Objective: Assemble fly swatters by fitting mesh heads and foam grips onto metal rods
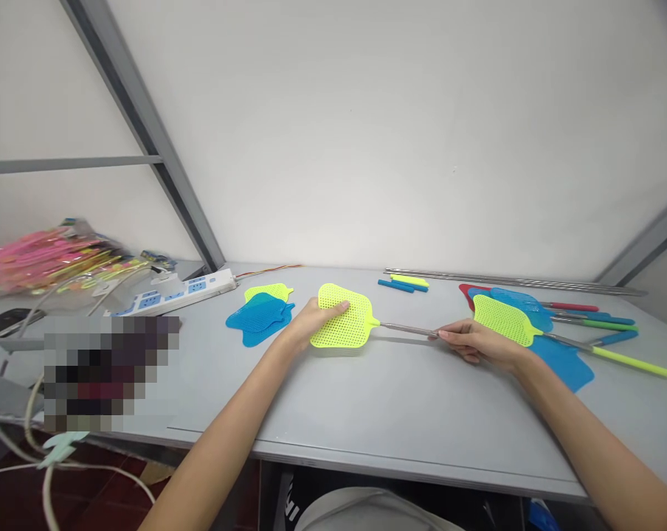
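Note:
My left hand (311,321) grips a yellow perforated fly swatter head (344,324), thumb on top and the other fingers hidden beneath it. A thin metal rod (408,329) runs rightward from the head's neck. At the rod's right end, my right hand (474,341) pinches it between thumb and fingers. The swatter is held level over the grey table (400,405). Just right of my right hand lies a pile of swatters with handles, among them a yellow swatter (505,321) and a blue swatter head (571,365).
Loose blue and yellow swatter heads (261,317) lie left of my left hand. Short blue and yellow handle tubes (405,283) and long metal rods (510,282) rest along the wall. A white power strip (178,293), a phone (9,322) and bagged pink items (46,258) are at left.

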### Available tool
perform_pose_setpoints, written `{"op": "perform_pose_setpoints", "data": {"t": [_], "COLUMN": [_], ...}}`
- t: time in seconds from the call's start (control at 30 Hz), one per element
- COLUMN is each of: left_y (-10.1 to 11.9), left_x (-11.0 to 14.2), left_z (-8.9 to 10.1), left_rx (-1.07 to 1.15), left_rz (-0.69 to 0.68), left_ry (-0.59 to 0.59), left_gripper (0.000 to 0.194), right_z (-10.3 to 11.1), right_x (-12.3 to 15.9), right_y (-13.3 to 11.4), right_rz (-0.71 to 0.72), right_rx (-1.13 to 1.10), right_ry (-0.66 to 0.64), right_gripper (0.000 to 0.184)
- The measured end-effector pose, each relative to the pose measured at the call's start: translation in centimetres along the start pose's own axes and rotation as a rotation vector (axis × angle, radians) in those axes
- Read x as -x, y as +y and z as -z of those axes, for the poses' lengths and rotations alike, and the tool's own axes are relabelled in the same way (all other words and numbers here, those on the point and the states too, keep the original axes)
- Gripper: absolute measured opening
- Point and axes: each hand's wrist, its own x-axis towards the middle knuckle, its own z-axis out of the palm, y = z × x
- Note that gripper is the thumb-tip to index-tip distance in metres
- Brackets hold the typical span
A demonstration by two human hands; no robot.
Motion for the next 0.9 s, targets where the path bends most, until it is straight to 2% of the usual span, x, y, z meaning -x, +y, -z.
{"op": "perform_pose_setpoints", "data": {"t": [0.53,0.9], "left_y": [-0.5,-0.3], "left_x": [0.1,0.4], "left_z": [-0.7,-1.2], "left_rx": [-0.168,-0.162], "left_rz": [-0.134,-0.162], "left_ry": [0.098,0.074], "left_gripper": [0.032,0.033], "right_z": [-0.1,0.2], "right_x": [-0.4,-0.4], "right_y": [0.9,0.9], "right_rz": [0.007,-0.007], "right_rx": [0.016,-0.034], "right_ry": [0.011,0.033], "right_gripper": [0.039,0.038]}}
